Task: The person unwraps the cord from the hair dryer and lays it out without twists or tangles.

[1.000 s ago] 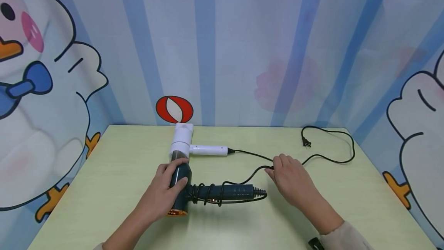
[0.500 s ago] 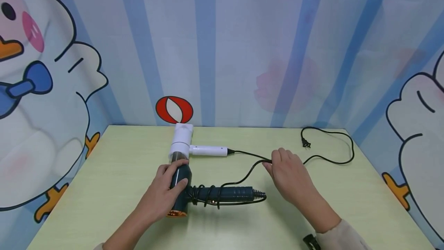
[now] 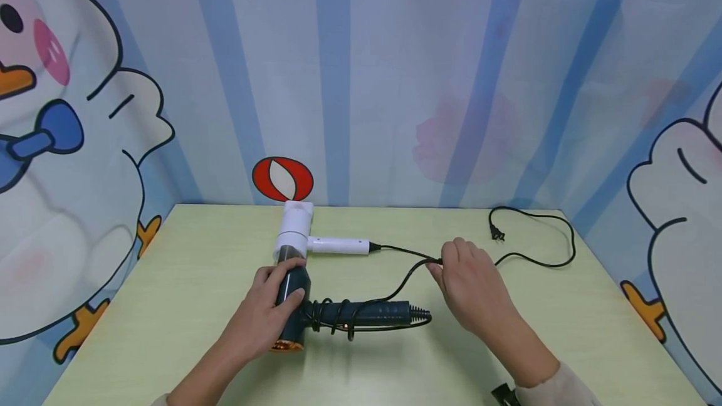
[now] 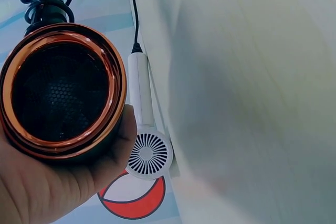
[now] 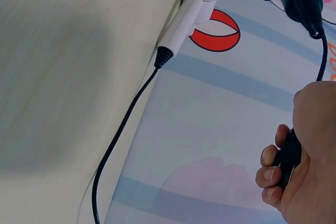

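Note:
My left hand (image 3: 264, 311) grips the barrel of a dark blue-green hair dryer (image 3: 293, 323), its thumb and fingers wrapped round the body. In the left wrist view the copper-rimmed end of this dryer (image 4: 111, 72) faces the camera. A black cord (image 3: 407, 277) winds in several loops round its handle (image 3: 383, 313) and runs to my right hand (image 3: 472, 287). That hand grips the cord's black plug (image 5: 288, 158), best seen in the right wrist view, with a metal prong showing between fingers and palm.
A white hair dryer (image 3: 341, 245) lies behind the dark one on the pale table (image 3: 186, 268). Its black cord (image 3: 406, 250) passes behind my right hand to a two-prong plug (image 3: 496, 232). A striped cartoon curtain (image 3: 383, 80) stands at the table's back edge.
My right hand has moved slightly up and away with the cord end, and the free stretch of cord has lifted. The outermost loop on the handle has shifted left. My left hand stays put.

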Motion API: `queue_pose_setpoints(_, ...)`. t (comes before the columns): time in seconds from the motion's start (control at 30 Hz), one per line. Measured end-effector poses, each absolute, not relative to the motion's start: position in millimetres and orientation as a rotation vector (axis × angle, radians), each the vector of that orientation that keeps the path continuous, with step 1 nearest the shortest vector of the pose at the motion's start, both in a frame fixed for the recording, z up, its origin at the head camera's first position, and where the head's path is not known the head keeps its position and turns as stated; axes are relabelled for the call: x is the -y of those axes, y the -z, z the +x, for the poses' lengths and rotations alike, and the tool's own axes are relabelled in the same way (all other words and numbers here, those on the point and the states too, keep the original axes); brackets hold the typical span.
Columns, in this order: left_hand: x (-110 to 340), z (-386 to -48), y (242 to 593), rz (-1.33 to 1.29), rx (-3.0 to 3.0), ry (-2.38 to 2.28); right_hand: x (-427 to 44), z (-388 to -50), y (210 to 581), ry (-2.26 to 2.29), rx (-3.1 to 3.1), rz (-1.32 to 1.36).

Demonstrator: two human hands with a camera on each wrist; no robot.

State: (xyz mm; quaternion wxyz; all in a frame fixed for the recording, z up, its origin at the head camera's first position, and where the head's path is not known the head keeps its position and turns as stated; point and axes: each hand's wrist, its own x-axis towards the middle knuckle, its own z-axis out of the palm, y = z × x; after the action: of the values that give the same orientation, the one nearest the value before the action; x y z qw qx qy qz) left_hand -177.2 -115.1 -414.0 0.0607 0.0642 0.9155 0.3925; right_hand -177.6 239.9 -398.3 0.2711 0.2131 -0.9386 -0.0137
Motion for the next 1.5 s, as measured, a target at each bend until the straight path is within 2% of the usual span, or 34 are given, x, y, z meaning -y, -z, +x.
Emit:
queue_pose_setpoints(0.7, 116.2, -180.7, 410.7, 0.178, -2.801, -1.177, -228.3, -149.7, 380.8, -0.069, 2.503, 0.591)
queue_pose_setpoints(1.5, 114.4, -181.2, 409.6, 0.133, -2.807, -1.171, -226.0, -122.0, 398.8, -0.050, 2.548, 0.612)
